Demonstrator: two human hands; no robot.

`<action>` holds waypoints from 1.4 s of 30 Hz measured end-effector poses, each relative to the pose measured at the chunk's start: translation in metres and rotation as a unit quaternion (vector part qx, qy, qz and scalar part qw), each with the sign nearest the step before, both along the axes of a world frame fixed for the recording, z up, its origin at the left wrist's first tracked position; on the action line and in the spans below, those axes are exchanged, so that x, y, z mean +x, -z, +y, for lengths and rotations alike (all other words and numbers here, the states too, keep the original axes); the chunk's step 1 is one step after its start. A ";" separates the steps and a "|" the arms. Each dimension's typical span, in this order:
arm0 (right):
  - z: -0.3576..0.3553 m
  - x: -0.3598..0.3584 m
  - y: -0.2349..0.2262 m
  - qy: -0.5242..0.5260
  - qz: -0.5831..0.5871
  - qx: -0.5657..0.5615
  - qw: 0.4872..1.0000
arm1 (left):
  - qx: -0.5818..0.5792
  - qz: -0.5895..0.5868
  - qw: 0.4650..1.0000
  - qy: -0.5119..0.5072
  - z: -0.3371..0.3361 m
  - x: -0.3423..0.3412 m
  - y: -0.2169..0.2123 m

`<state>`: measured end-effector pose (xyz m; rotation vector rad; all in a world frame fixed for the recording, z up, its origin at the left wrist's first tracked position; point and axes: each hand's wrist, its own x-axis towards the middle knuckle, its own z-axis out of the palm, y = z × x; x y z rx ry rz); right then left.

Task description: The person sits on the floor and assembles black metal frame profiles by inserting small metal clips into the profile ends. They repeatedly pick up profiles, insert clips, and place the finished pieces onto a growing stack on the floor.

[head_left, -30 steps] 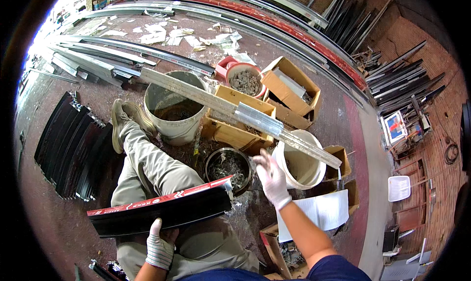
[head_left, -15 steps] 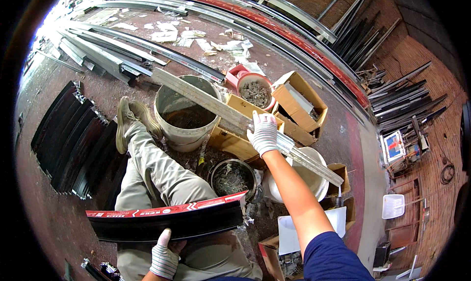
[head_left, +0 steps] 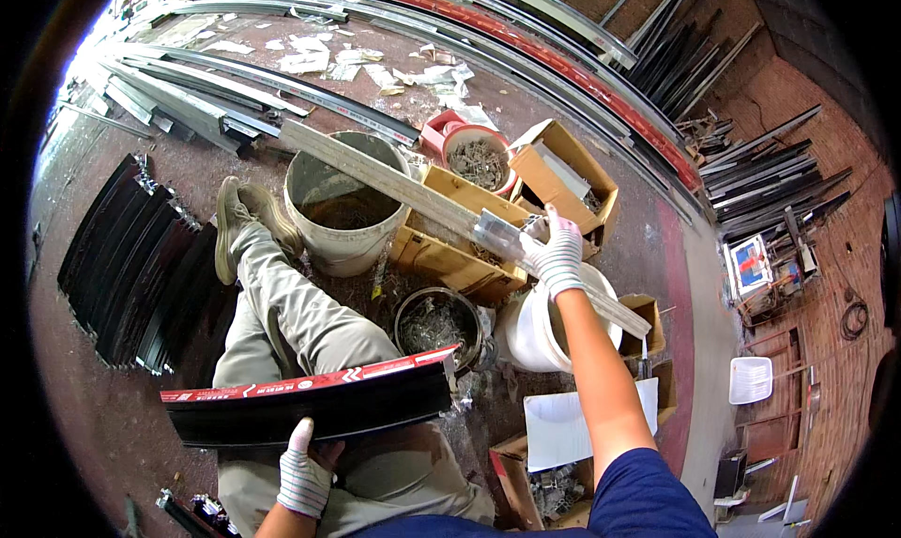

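My left hand (head_left: 305,472), in a striped glove with bare fingertips, grips the lower edge of a black profile strip (head_left: 310,414) lying across my lap. Red printed film (head_left: 310,384) runs along its upper edge. My right hand (head_left: 556,254), gloved the same way, reaches forward over a long pale board (head_left: 394,186). Its fingers curl at the end of a shiny clear plastic piece (head_left: 499,235) on the board; the palm hides part of the hold. Under the board stand a grey-white bucket (head_left: 338,247), a wooden box (head_left: 450,268) and a white bucket (head_left: 530,336).
Curved black strips (head_left: 141,266) lie stacked at the left. A metal pot (head_left: 436,330) of scraps stands by my knee. Beyond are a red-rimmed bucket (head_left: 479,162) and a cardboard box (head_left: 563,176). A box of small metal parts (head_left: 554,491) sits beside my right thigh.
My right hand has moved right along the board, and the clear plastic piece now shows on the left of it. My left hand and the black strip have hardly shifted.
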<state>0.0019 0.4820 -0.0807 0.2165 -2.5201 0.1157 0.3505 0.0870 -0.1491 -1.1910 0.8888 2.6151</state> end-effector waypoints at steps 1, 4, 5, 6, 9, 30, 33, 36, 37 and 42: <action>0.006 0.012 0.001 -0.004 -0.002 -0.047 0.999 | -0.002 -0.006 1.000 -0.001 0.000 0.000 0.002; 0.007 0.071 0.010 -0.038 -0.196 -0.524 0.828 | -0.009 0.008 1.000 0.006 0.003 0.000 -0.001; -0.008 0.098 0.003 -0.085 -0.249 -0.633 0.728 | -0.017 0.011 1.000 0.005 0.004 0.000 -0.004; 0.002 0.116 0.011 -0.125 -0.302 -0.678 0.659 | -0.027 0.009 1.000 0.006 0.008 -0.003 -0.007; -0.032 0.184 0.000 -0.140 -0.353 -0.694 0.612 | -0.024 0.011 1.000 0.005 0.007 -0.001 0.000; -0.060 0.213 0.003 -0.164 -0.461 -0.580 0.651 | 0.003 0.027 1.000 -0.003 0.004 0.002 0.004; -0.059 0.207 -0.002 -0.180 -0.467 -0.548 0.670 | -0.009 0.024 1.000 0.001 0.003 0.003 0.004; -0.056 0.195 -0.025 -0.207 -0.515 -0.461 0.692 | -0.025 0.017 1.000 0.000 0.004 0.002 0.004; -0.055 0.191 -0.029 -0.220 -0.519 -0.442 0.698 | -0.026 0.020 0.999 0.003 0.004 0.003 0.004; -0.059 0.179 -0.036 -0.233 -0.544 -0.397 0.702 | -0.024 0.021 0.999 0.007 0.002 0.003 0.008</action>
